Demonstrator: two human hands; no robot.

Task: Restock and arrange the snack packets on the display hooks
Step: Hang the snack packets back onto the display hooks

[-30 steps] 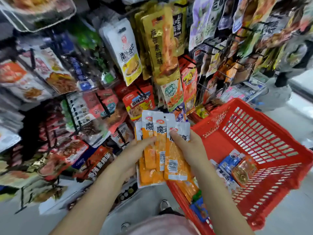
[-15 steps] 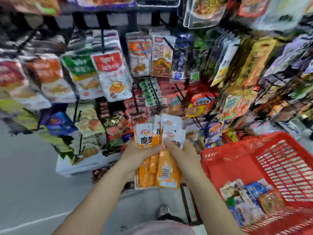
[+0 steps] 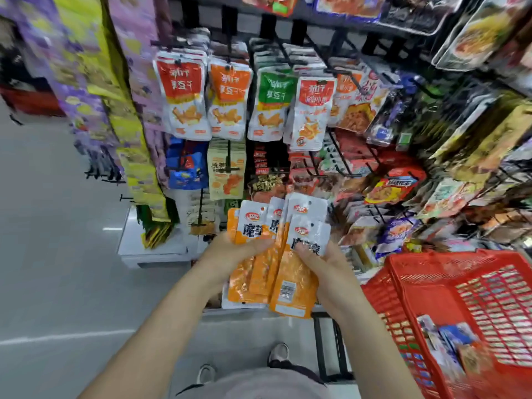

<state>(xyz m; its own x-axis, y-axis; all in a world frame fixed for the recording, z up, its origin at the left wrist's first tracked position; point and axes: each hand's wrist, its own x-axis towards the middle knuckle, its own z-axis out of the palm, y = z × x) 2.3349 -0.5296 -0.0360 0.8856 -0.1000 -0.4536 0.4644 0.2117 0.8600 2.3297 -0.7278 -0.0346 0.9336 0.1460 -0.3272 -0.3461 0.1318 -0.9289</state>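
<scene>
Both hands, left (image 3: pixel 230 251) and right (image 3: pixel 325 263), grip a bunch of orange snack packets (image 3: pixel 276 272) beside the red basket (image 3: pixel 408 286).

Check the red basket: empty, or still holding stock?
Still holding stock. Several packets lie at the bottom of the red basket; their count and kind are too blurred to tell.

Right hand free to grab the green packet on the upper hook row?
Probably not yet. The right hand grips the orange packets together with the left hand; the path up to the green packet looks open.
</scene>
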